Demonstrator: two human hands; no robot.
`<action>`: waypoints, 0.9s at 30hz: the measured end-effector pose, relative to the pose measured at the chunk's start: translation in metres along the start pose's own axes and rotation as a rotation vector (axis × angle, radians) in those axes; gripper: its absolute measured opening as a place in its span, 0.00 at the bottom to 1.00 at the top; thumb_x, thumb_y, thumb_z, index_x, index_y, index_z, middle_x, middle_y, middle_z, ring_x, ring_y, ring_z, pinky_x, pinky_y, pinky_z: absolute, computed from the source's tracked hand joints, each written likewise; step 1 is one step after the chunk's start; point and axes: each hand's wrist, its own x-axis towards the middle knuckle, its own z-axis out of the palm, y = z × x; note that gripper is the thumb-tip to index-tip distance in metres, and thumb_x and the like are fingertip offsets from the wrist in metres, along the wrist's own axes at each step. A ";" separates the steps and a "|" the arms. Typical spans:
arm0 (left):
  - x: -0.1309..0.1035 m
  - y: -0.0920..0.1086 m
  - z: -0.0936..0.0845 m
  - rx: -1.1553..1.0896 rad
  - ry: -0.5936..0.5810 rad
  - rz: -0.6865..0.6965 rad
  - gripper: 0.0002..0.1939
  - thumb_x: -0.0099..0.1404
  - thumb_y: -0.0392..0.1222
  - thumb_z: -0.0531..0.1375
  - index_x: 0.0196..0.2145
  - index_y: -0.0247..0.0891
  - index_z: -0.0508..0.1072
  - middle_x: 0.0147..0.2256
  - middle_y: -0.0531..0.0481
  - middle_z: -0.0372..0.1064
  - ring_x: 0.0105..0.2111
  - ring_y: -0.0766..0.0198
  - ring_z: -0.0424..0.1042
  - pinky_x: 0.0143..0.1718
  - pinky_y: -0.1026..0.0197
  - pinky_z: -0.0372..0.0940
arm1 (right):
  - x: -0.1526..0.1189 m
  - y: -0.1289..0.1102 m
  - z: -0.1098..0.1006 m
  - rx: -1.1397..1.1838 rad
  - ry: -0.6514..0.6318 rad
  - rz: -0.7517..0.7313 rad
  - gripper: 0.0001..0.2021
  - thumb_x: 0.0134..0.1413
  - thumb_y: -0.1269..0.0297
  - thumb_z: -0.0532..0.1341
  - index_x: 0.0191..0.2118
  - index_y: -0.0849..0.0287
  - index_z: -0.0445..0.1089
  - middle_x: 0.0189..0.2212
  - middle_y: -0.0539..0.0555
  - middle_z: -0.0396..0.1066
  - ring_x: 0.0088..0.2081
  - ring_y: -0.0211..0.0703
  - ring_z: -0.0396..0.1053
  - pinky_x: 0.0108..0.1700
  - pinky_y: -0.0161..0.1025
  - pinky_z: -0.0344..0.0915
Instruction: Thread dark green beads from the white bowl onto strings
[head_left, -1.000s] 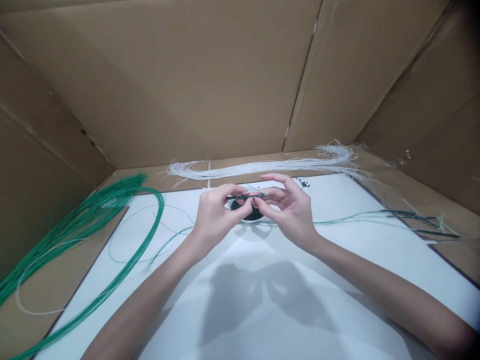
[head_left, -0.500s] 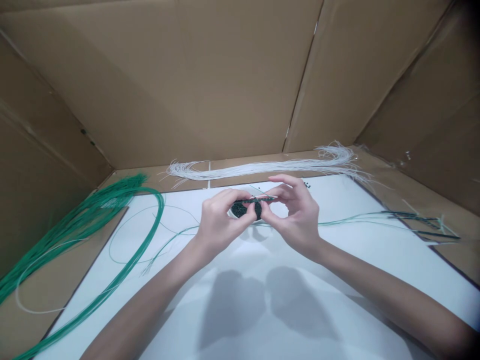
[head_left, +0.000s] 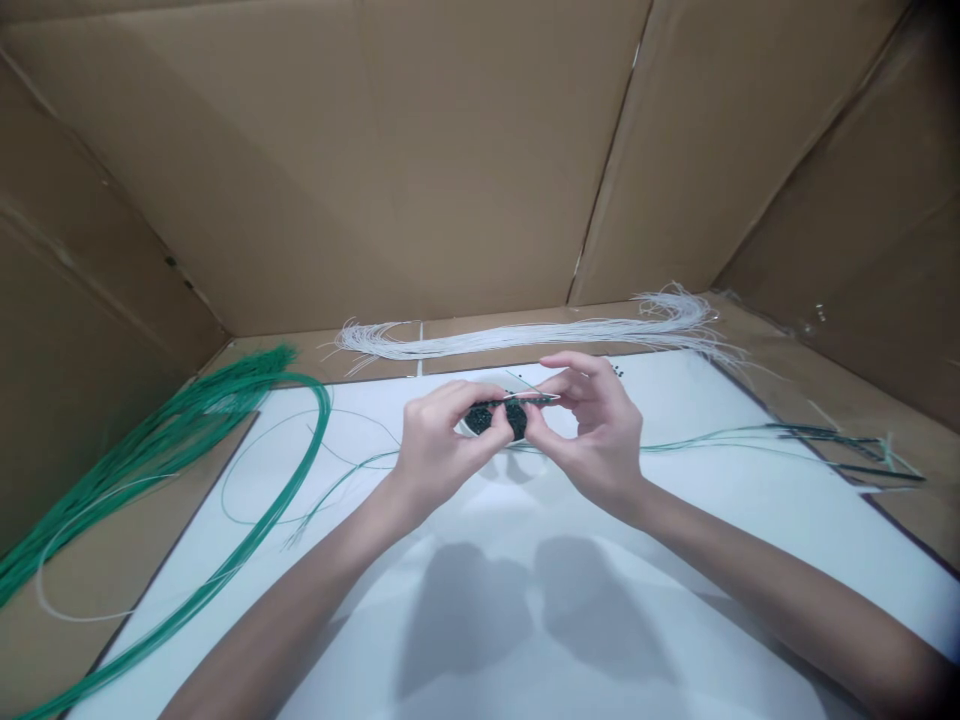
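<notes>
Between my two hands, above a white bowl (head_left: 466,432) of small dark green beads (head_left: 499,422), runs a short strand of dark beads (head_left: 514,401). My left hand (head_left: 454,430) pinches its left part between thumb and fingertips. At the other end, the thumb and index finger of my right hand (head_left: 589,425) close on the strand, while another finger is raised. A thin white and green wire end (head_left: 534,388) sticks out near the right fingertips. The fingers hide part of the strand and the bowl's sides.
A bundle of green wire (head_left: 311,450) curves along the left. White wires (head_left: 525,338) lie across the back. Finished-looking beaded strands (head_left: 832,437) with green wire tails rest at right on the white board (head_left: 720,540). Cardboard walls (head_left: 450,150) surround the board.
The hands have parted very slightly, showing a little more of the beads in the bowl. Both still pinch the beaded strand; the view has shifted slightly.
</notes>
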 end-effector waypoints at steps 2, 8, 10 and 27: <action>0.000 0.000 0.000 0.000 -0.001 -0.018 0.04 0.51 0.33 0.57 0.27 0.36 0.71 0.23 0.54 0.70 0.21 0.73 0.62 0.22 0.70 0.58 | 0.000 0.000 0.000 0.004 0.002 -0.004 0.20 0.41 0.75 0.59 0.42 0.54 0.58 0.25 0.46 0.66 0.29 0.36 0.68 0.36 0.38 0.68; 0.000 -0.001 -0.001 -0.033 -0.040 -0.071 0.04 0.52 0.34 0.57 0.28 0.36 0.71 0.24 0.54 0.70 0.21 0.73 0.63 0.22 0.70 0.58 | -0.001 0.001 -0.001 0.006 0.001 0.006 0.19 0.42 0.74 0.59 0.42 0.54 0.58 0.25 0.46 0.67 0.30 0.36 0.68 0.37 0.39 0.68; 0.000 -0.001 -0.001 -0.030 -0.037 -0.078 0.04 0.51 0.34 0.57 0.27 0.36 0.71 0.25 0.54 0.70 0.22 0.73 0.63 0.23 0.70 0.59 | -0.001 0.001 -0.001 0.001 -0.003 0.010 0.19 0.42 0.73 0.59 0.43 0.54 0.58 0.25 0.47 0.66 0.31 0.37 0.68 0.38 0.39 0.67; 0.000 -0.001 -0.002 -0.107 -0.164 -0.080 0.11 0.51 0.30 0.54 0.31 0.36 0.72 0.25 0.54 0.70 0.18 0.74 0.55 0.20 0.70 0.56 | 0.002 0.002 -0.002 0.005 -0.059 0.022 0.21 0.42 0.73 0.59 0.45 0.53 0.56 0.29 0.47 0.66 0.31 0.37 0.67 0.36 0.39 0.68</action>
